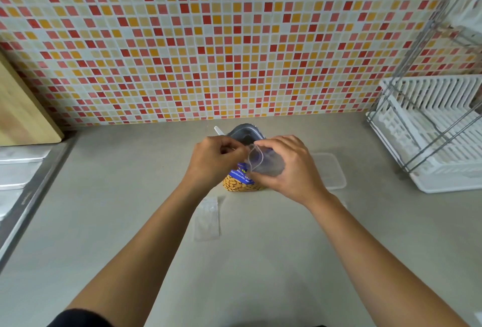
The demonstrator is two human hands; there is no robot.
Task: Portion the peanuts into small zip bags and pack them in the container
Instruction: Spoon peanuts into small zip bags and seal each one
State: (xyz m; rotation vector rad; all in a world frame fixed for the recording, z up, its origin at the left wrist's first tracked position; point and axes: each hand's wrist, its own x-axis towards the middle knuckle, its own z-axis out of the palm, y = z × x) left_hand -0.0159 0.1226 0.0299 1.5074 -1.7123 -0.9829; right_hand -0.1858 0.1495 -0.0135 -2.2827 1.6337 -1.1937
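Observation:
A small clear zip bag (263, 161) is held up between both hands above the counter. My left hand (214, 159) pinches one edge of its mouth. My right hand (287, 167) grips the bag's other side. Right under them lies the peanut bag (241, 184), clear with a blue label and full of peanuts. A dark grey container (243, 133) stands just behind the hands, with a white utensil handle (218, 130) at its left. More empty zip bags (207, 218) lie flat on the counter in front. A clear plastic lid (330, 170) lies to the right.
A white dish rack (433, 133) with a metal frame fills the right side. A wooden board (23, 110) leans on the tiled wall at the left, above a steel sink edge (28, 196). The grey counter (260, 261) stretches toward me.

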